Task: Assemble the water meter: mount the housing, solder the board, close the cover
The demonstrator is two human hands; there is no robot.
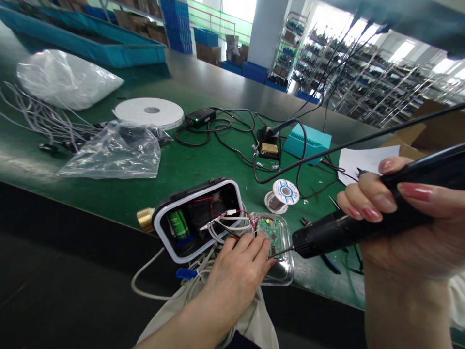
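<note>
- Left hand [232, 281]: fingers spread, not clenched, pressing on the green circuit board [271, 231], which lies in a clear plastic case [283, 274].
- Right hand [395, 228]: fingers clenched around the black soldering iron [337, 235], its tip at the board's edge.
- Beside the board: open black housing [196, 215] with a white rim, a brass fitting [146, 219] at its end, red and white leads running across.
- Technique, judged: steady the board flat, keep the hot tip clear of fingertips and leads.
- Counter [203, 167], green mat: solder spool [282, 195], iron stand [269, 143], teal unit [307, 143], power adapter [198, 117], white tape roll [148, 111], plastic bag [112, 152].
- Room: blue bins [178, 24], wire shelving [381, 82].
</note>
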